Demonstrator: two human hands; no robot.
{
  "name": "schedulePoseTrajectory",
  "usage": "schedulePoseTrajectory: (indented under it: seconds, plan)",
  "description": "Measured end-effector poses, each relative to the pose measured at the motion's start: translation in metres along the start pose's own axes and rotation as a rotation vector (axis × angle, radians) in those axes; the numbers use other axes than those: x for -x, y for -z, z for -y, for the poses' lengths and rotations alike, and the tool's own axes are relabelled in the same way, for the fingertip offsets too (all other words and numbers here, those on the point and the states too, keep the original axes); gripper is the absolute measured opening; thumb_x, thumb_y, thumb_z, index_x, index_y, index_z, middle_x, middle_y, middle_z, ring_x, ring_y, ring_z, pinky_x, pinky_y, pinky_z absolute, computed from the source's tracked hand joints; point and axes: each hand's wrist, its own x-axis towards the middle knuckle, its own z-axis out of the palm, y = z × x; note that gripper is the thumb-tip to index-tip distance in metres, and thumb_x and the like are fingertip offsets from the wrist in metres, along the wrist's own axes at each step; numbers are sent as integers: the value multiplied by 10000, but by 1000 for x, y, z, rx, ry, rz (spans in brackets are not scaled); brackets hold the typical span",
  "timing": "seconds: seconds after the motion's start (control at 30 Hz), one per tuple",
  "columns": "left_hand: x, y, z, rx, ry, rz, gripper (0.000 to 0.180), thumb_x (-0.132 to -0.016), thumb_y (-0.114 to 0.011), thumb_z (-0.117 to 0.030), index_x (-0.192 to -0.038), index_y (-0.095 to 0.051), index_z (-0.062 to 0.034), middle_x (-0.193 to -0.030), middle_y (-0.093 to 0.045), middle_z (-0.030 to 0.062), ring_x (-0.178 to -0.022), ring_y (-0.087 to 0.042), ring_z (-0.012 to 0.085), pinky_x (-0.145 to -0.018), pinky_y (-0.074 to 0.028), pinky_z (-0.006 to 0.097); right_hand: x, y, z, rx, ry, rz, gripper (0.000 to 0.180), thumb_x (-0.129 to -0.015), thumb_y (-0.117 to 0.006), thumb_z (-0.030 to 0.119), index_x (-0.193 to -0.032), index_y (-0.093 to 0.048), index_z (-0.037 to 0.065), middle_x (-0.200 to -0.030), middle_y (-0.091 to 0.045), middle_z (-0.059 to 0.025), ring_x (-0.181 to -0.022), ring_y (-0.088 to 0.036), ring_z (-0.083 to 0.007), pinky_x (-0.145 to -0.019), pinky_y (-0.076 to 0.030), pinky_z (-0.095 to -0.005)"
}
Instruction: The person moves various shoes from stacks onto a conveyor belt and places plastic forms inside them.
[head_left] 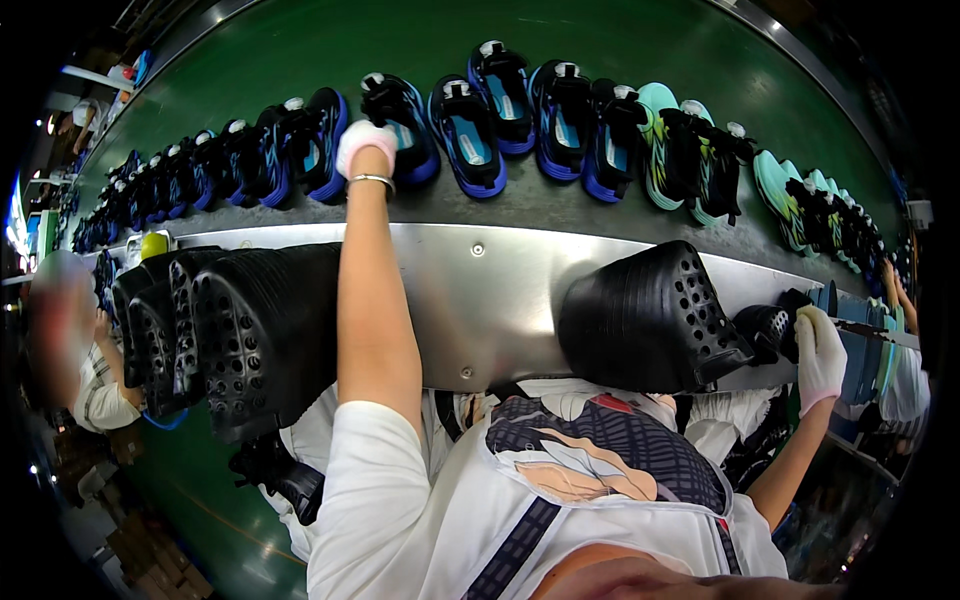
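Out over the green work surface (320, 45) went the long left arm, and there was the gloved left hand (367, 145), right at the near left side of a black shoe (410, 112) with a blue sole! Its fingers were bent and partly lost from sight; whether they gripped the shoe, nobody could tell. A bracelet (371, 181) ringed that wrist. Away on the other flank, the gloved right hand (822, 358) was at the small black perforated piece (765, 328), fingers angled in together, though a firm grip could not be made out. And that shoe? It stood between a long row of blue-soled shoes (240, 165) on the left and a loose cluster on the right, with mint-soled shoes (665, 150) beyond. Nearer the body, the metal ledge (480, 300) carried big black perforated stacks, one left (270, 320), one right (640, 320) of its bare middle.
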Motion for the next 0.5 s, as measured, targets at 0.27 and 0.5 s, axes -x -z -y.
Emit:
schedulePoseTrajectory:
  seconds: [0.27, 0.5]
  plan:
    - [64, 18, -54, 303, -533, -744, 302, -883, -597, -283, -1108, -611, -82, -1049, -581, 153, -944, -618, 312, -795, -507, 397, 17, 8, -32, 66, -143, -133, 196, -926, -551, 166, -1038, -618, 21, -923, -639, -145, -832, -623, -237, -780, -473, -294]
    - [113, -46, -73, 19, -947, -365, 420, -874, -613, -314, -1231, -577, -97, -953, -623, 175, -864, -609, 344, -752, -494, 421, 14, 13, -41, 209, -216, -201, 241, -907, -532, 277, -1000, -646, 87, -930, -652, -146, -894, -611, -345, -771, -487, -375]
